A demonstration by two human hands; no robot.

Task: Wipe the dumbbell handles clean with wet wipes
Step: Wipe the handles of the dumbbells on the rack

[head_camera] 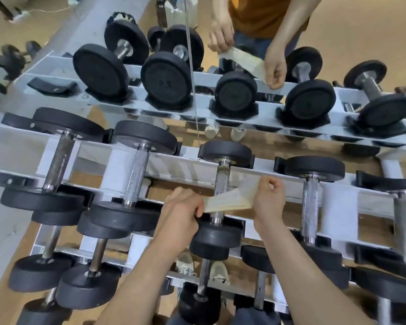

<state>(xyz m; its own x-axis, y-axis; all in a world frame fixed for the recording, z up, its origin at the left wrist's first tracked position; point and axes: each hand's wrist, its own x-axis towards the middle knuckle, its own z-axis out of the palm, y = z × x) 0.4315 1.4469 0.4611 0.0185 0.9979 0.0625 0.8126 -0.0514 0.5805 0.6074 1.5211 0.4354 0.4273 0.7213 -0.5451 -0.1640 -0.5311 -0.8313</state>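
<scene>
The left hand (181,208) pinches one end of the wipe (232,200) with curled fingers. The wipe is pulled flat across the handle (221,181) of a dumbbell (226,152) on the rack (174,160). The right hand (268,200) grips the other end in a fist.

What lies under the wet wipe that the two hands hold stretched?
Under the wet wipe runs a knurled dumbbell handle. Its ends show above and below the wipe. The stretch that the wipe crosses is covered, so whether it is clean cannot be seen.
</scene>
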